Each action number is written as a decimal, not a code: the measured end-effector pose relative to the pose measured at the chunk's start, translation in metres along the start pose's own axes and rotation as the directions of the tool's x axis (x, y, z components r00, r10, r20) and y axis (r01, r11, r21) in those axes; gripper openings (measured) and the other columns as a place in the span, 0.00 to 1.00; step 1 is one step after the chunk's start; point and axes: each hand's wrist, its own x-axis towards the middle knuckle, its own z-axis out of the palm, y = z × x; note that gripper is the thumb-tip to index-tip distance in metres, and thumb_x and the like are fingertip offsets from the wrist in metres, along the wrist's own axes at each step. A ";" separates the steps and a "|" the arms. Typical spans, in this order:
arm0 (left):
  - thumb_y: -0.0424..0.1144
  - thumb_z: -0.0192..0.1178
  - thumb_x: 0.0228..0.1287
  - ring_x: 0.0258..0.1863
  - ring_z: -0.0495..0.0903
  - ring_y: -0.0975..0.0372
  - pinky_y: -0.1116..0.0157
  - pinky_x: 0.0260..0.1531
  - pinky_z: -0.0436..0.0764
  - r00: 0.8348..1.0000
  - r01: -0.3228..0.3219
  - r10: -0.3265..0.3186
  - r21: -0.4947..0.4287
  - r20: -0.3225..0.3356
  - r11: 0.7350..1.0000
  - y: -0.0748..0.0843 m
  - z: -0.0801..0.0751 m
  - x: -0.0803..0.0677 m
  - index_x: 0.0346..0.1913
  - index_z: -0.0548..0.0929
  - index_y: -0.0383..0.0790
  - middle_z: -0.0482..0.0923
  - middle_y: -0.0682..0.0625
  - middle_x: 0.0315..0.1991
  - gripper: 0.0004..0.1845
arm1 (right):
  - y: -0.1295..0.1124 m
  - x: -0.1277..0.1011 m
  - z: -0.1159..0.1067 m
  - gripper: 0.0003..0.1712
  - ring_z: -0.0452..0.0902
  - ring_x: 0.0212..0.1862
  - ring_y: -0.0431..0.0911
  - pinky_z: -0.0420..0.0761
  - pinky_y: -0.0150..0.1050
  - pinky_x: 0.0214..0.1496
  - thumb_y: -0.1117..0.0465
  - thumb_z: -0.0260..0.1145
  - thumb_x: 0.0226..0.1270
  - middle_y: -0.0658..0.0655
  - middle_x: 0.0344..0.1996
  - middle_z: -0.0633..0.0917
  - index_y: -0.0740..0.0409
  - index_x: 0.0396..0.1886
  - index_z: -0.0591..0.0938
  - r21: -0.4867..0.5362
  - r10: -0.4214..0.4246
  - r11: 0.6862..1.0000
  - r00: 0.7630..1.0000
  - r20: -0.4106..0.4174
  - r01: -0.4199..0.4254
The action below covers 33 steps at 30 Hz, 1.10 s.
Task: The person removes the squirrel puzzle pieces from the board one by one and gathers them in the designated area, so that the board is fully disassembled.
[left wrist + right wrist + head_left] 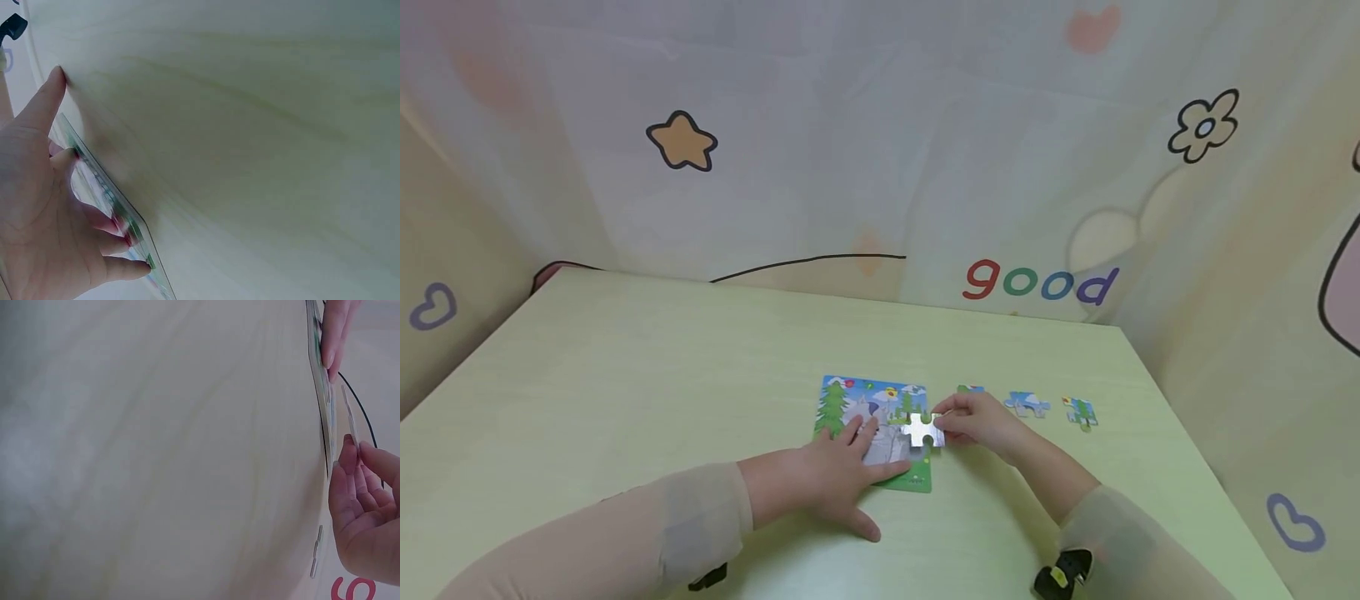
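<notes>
A jigsaw puzzle board [833,408] with trees, sky and a pale grey figure lies on the table. Spread over its lower left part, the left hand [842,475] rests with straight fingers; its thumb reaches past the board's near edge onto the tabletop. Between thumb and fingertips, the right hand [981,422] pinches a puzzle piece [921,430] whose face shines in the light. This piece is over the board's right side, and in the right wrist view it is seen edge-on, tilted and apart from the board.
Right of the board lie loose puzzle pieces: one [970,388] partly behind the right hand, a blue one [1027,404] and a green tree one [1081,412]. A printed curtain [820,167] hangs behind and beside the table [625,375].
</notes>
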 end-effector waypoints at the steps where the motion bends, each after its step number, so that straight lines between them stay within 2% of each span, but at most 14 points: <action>1: 0.73 0.53 0.49 0.70 0.42 0.44 0.40 0.59 0.56 1.000 0.000 0.000 -0.004 -0.002 1.000 0.000 0.000 0.000 0.71 0.50 0.73 0.38 0.39 0.73 0.45 | 0.000 0.000 0.000 0.13 0.77 0.33 0.43 0.80 0.38 0.41 0.64 0.63 0.64 0.55 0.34 0.84 0.67 0.45 0.80 -0.006 0.000 1.000 1.000 -0.002 0.000; 11: 0.74 0.51 0.50 0.70 0.42 0.42 0.39 0.59 0.54 0.999 -0.001 0.000 -0.015 -0.043 1.000 -0.003 0.003 -0.001 0.71 0.50 0.71 0.39 0.39 0.73 0.44 | -0.001 -0.007 -0.005 0.14 0.79 0.36 0.43 0.80 0.40 0.43 0.64 0.63 0.64 0.57 0.38 0.84 0.67 0.47 0.79 -0.017 0.022 1.000 0.999 -0.035 -0.022; 18: 0.75 0.49 0.50 0.70 0.42 0.41 0.38 0.58 0.54 0.998 0.006 -0.006 0.002 -0.066 1.000 -0.005 0.007 0.000 0.71 0.50 0.70 0.39 0.38 0.73 0.45 | 0.005 -0.010 -0.015 0.16 0.79 0.38 0.44 0.79 0.40 0.44 0.63 0.62 0.65 0.57 0.40 0.84 0.68 0.48 0.78 -0.006 0.002 1.000 1.000 -0.015 -0.002; 25: 0.79 0.44 0.48 0.70 0.38 0.41 0.37 0.59 0.51 0.999 0.008 -0.006 0.030 -0.053 1.000 -0.002 0.011 0.003 0.72 0.45 0.71 0.35 0.39 0.73 0.48 | 0.016 -0.019 -0.028 0.17 0.79 0.40 0.44 0.79 0.40 0.45 0.62 0.63 0.64 0.57 0.41 0.83 0.69 0.48 0.77 0.019 0.000 1.000 1.000 -0.030 0.001; 33: 0.80 0.42 0.47 0.70 0.38 0.41 0.37 0.59 0.51 0.999 0.018 -0.016 0.042 -0.050 0.999 -0.002 0.015 0.001 0.72 0.43 0.70 0.35 0.39 0.73 0.48 | 0.032 -0.032 -0.044 0.19 0.78 0.40 0.43 0.79 0.40 0.46 0.60 0.63 0.65 0.56 0.40 0.82 0.69 0.49 0.76 0.028 0.018 0.999 0.999 -0.044 -0.017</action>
